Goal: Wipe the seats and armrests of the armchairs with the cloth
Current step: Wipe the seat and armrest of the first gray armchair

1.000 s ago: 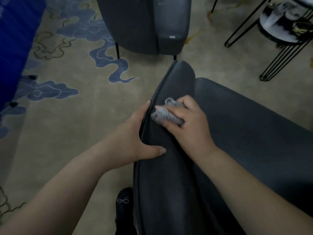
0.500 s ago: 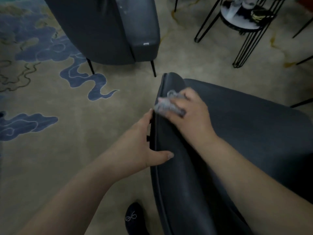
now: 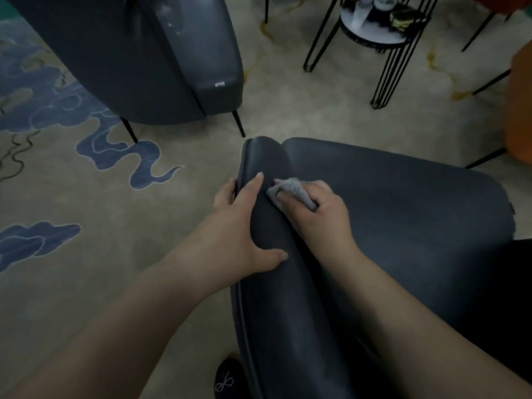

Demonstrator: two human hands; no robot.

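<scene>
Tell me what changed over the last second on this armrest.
The left hand moved forward along the armrest, its grip now level with the cloth. The right hand kept wiping with the cloth at much the same stretch, toward the armrest's inner side. No grip was released; the second armchair stayed put.

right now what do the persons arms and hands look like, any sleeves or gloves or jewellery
Both forearms are bare as far as the view reaches, with no sleeve in sight. The left hand and the right hand wear no gloves, and no rings, watch or bracelet show on either. Fingernails look short and unpainted, though the picture is soft.
</scene>
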